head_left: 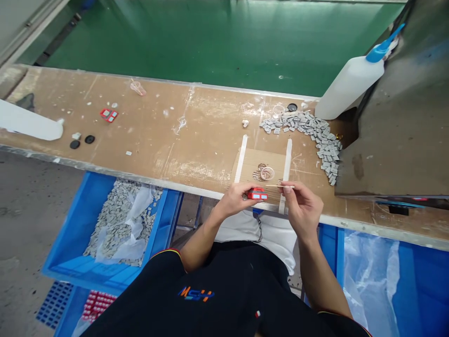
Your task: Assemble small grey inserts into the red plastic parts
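My left hand [234, 201] is closed around a small red plastic piece with pale window-like panels [258, 194], held over the bench's front edge. Close by on the right, my right hand [304, 206] pinches a thin wooden stick [277, 186], its tip pointing left toward the red piece. Just beyond both hands, a small clear cup [267, 173] sits on a cardboard sheet [270, 157] edged by two white strips. Brownish smears surround the cup. Past the sheet, many small grey rectangular pieces [324, 140] lie in a curved pile.
A white bottle with a blue nozzle [351, 86] stands back right beside a metal housing [396, 140]. Another red piece [109, 115] and black discs [90, 139] lie left. Blue crates [70, 224] flank me below; the left one holds grey pieces. A green belt [210, 42] runs behind the bench.
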Motion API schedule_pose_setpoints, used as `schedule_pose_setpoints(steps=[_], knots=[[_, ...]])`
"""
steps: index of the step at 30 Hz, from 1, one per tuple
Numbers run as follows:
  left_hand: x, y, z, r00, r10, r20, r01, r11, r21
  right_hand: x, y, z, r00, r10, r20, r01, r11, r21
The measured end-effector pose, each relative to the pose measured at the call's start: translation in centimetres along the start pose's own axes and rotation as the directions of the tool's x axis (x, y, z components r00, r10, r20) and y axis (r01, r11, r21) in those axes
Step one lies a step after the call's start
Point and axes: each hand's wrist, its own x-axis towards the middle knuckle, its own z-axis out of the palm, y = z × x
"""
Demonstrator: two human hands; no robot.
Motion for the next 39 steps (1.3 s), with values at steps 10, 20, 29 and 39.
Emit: schedule_pose_setpoints(steps=[10, 20, 29, 39], knots=[[0.0, 0.2, -0.1, 0.999, 0.042, 0.001, -0.042, 0.999, 0.02, -0.7, -0.3, 1.0, 0.99, -0.088, 0.106, 0.097, 0.992, -0.078], [0.0, -0.1, -0.1, 0.997, 0.078, 0.003, -0.078, 0.996, 0.03, -0.3, -1.4, 0.9, 0.939, -0.281, 0.199, 0.319, 0.928, -0.194], [0.0, -0.1, -0.2, 0.993, 0.115, 0.005, -0.115, 0.993, 0.033, -0.1, -1.5, 1.0, 0.923, -0.306, 0.234, 0.354, 0.913, -0.201], [-0.5, -0.7, -0.3, 0.998, 0.064, -0.02, -0.065, 0.996, -0.053, 2.9, 0.3, 1.3, 0.976, -0.219, 0.005, 0.214, 0.949, -0.231]])
